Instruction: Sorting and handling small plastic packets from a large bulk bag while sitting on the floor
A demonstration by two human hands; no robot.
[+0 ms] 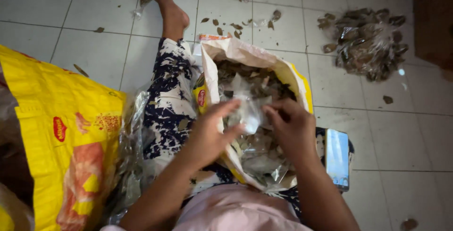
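White tiled floor (377, 132), leaf litter | sack (255, 56): dried leaves | left hand (207, 134), right hand (290, 125) pinching clear packet (250, 113).

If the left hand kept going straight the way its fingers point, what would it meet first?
Probably the small clear plastic packet that the left hand already touches, then the right hand behind it; depth is unclear.

The floor (377, 132) is pale grey-white tile with thin dark joints. The big sack (61, 127) is bright yellow with red and orange printed patches. The open bag (236, 52) is cream outside with a yellow edge, and the dried leaves (264, 82) in it are brown-grey. The trousers (167, 103) are white with dark blue blotches. The shirt (236, 212) is pale pink. The heap of packets (368, 42) is clear plastic over brown leaves.
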